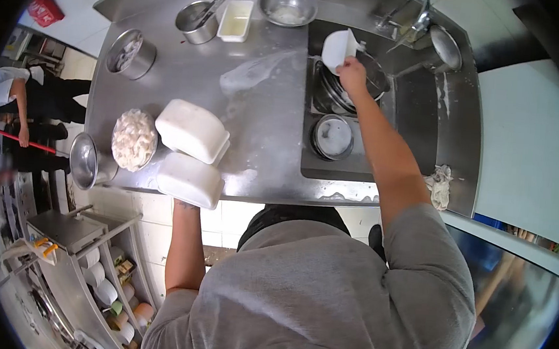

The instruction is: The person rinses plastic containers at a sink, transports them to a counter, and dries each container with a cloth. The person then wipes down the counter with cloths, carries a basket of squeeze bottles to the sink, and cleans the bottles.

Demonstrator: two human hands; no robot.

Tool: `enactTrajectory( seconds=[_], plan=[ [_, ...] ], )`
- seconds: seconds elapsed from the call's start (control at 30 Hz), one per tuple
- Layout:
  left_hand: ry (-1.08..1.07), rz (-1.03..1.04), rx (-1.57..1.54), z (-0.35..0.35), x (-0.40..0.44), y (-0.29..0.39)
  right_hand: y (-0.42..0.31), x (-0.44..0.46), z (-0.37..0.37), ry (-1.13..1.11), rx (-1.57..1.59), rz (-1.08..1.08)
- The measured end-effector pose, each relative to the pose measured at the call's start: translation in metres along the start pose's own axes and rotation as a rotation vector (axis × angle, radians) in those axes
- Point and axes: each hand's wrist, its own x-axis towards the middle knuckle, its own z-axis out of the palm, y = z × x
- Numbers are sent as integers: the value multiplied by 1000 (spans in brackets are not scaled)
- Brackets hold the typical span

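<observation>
In the head view, my right hand (pixel 351 75) is closed on a small white plastic container (pixel 336 50), held tilted over the sink. Beneath it, a dark round pan (pixel 329 90) sits in the basin. My left hand (pixel 187 204) is at the counter's front edge, mostly hidden under a white rectangular tub (pixel 189 179); its fingers do not show. That tub leans against another upturned white tub (pixel 191 130). Just left of them stands a bowl heaped with pale, whitish pieces (pixel 134 140) that I cannot identify.
A steel bowl (pixel 287 8), white tray (pixel 236 21), saucepan (pixel 197 24) and steel pot (pixel 131 54) line the counter. The faucet (pixel 420 18) rises behind the sink. A crumpled cloth (pixel 440 187) lies at right. People stand at far left, one holding a red stick (pixel 29 142).
</observation>
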Motion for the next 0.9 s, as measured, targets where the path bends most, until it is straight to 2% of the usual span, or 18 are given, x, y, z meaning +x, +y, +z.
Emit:
enactTrajectory(
  seconds=[0.03,0.1,0.2,0.3,0.4,0.57,0.63,0.7,0.73,0.83,0.87,0.9],
  plan=[
    [-7,-14,5,2,0,-7,11,13,-8,109,110,98],
    [-16,-42,13,7,2,-23,36,41,-30,180,707,455],
    [-34,-75,39,18,4,-47,43,59,-79,264,977,590],
    [-50,-110,71,30,6,-69,61,69,-106,186,1626,625],
    [-61,-141,117,43,12,-91,71,54,-112,386,2170,647],
    [-48,-170,136,91,23,-131,92,40,-84,398,2506,911],
    [-63,-171,145,86,29,-143,79,43,-87,356,2532,1127],
    [-73,-179,159,91,32,-153,57,42,-88,124,2104,960],
    [-79,-187,166,96,34,-158,52,44,-91,-67,1969,804],
    [-119,-213,163,120,37,-178,52,52,-102,-149,1198,428],
    [-133,-222,157,128,36,-184,56,56,-100,-145,821,206],
    [-97,-194,173,132,35,-189,64,55,-101,-176,587,29]
  ],
)
